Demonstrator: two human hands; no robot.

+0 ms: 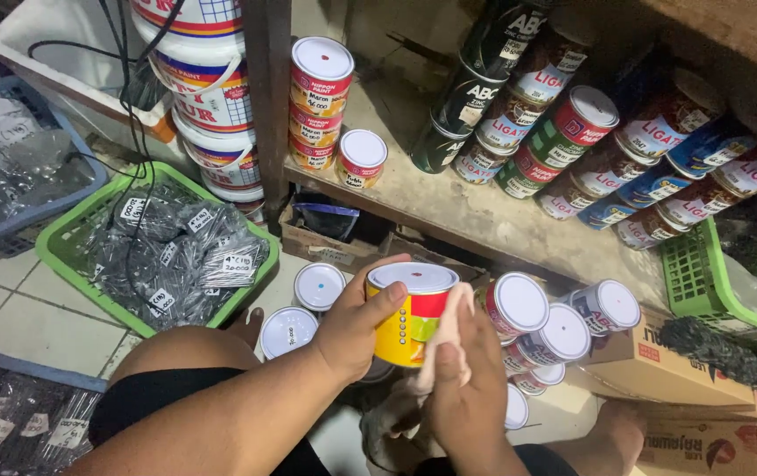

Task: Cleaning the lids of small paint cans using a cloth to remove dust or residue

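Left hand (354,328) wrapped round the yellow-and-red paint can (406,317), thumb up near the white lid, fingers curled behind and hidden. Right hand (465,388) presses a pale cloth (445,339) flat against the can's right side, fingers closed on the cloth; the can's lower edge is covered by both hands. The can sits upright, held between the hands above the knees. Just beyond lie loose white-lidded cans (519,304) on the floor, some half hidden behind the wrists. Farther out, a dusty wooden shelf (449,207) carries stacked cans. The green basket (70,238) to the left holds dark packets, contents hard to make out. A cardboard box (660,353) on the right is cut off.
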